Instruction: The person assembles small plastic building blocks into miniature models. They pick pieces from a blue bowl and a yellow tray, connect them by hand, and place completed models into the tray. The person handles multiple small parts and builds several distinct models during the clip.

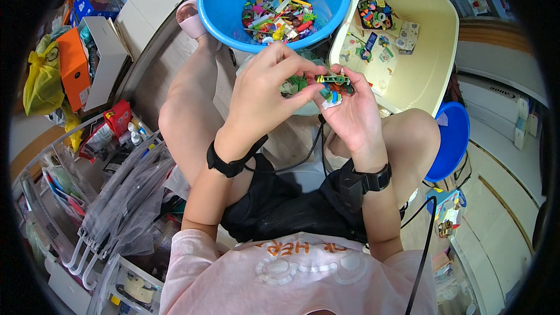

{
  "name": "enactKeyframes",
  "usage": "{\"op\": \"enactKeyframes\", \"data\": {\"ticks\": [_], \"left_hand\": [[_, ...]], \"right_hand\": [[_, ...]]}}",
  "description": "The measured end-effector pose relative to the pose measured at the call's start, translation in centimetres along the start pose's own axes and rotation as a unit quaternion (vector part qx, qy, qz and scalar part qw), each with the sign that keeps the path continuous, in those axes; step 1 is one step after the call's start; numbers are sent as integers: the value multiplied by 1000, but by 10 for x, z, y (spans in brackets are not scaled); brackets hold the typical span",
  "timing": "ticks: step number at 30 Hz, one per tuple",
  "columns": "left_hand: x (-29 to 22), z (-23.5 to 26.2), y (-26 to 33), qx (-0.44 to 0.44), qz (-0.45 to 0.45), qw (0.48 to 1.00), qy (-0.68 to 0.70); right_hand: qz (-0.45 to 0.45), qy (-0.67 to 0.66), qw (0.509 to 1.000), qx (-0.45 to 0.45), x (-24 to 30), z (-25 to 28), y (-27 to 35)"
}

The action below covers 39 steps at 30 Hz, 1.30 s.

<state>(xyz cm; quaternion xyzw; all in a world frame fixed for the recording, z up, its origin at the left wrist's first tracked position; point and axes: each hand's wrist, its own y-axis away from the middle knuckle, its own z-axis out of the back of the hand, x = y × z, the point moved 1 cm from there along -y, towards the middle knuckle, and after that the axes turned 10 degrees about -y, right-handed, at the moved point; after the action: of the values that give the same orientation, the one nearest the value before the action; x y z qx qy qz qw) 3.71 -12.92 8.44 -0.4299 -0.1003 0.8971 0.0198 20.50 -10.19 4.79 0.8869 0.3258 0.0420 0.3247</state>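
Note:
My left hand (271, 76) comes in over the right one, with thumb and fingertips pinched at a small green and yellow plastic piece (333, 80). My right hand (354, 111) is turned palm up, its fingers curled around several small colourful toy pieces (332, 96), blue, white and red among them. Their exact kinds are too small to make out. Just beyond my hands stands a large blue basin (213, 9) with a heap of mixed small toys (280, 14) in it. To its right is a cream tub (434, 41) holding fewer small pieces. Green material (293, 84) shows partly behind my fingers.
A black cable (322, 140) hangs between my knees. At right are a smaller blue bucket (452, 143) and a white printer-like box (499, 102). Plastic-covered hangers (111, 216), an orange box (74, 67) and a yellow bag (42, 79) crowd the left side.

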Motion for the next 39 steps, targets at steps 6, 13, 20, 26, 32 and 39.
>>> {"op": "enactKeyframes", "data": {"ticks": [6,13,20,26,32,39], "left_hand": [[-3,-5,2,10,-22,997,-79],[-1,-7,3,18,-33,995,-87],[4,-5,3,7,59,998,32],[7,-4,6,30,177,969,168],[12,-8,8,50,207,946,245],[10,-9,7,63,214,929,294]], "right_hand": [[-23,-3,999,30,0,1,0],[-21,-11,999,34,-2,0,1],[-13,-27,999,31,-2,-1,2],[-9,-24,999,38,-2,-2,2],[-11,-34,999,37,-2,-1,3],[7,-20,999,30,3,-1,6]]}}
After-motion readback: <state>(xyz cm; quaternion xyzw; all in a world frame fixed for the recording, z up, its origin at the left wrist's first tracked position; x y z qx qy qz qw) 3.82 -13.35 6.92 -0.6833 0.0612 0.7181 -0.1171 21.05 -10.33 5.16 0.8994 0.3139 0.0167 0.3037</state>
